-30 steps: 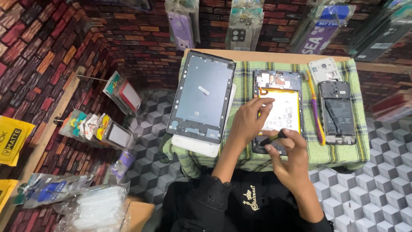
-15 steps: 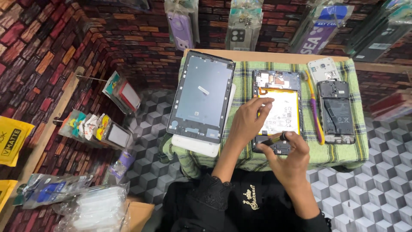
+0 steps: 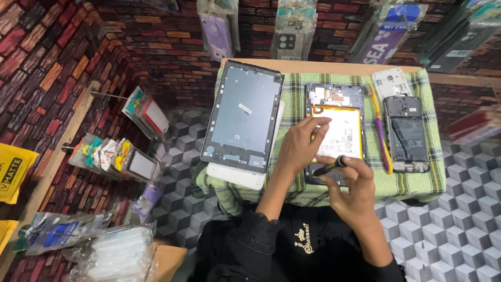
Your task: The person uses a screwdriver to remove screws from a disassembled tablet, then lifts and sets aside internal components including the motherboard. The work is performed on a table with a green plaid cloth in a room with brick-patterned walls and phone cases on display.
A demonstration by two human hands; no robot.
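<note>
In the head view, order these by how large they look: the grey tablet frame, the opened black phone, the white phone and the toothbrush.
1. Grey tablet frame
2. Opened black phone
3. White phone, partly covered
Toothbrush: long but thin, so unranked.

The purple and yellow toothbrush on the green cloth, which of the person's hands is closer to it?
Right. The right hand, holding a small screwdriver, sits just left of the toothbrush's lower end. The left hand rests farther left, on the opened tablet.
</note>
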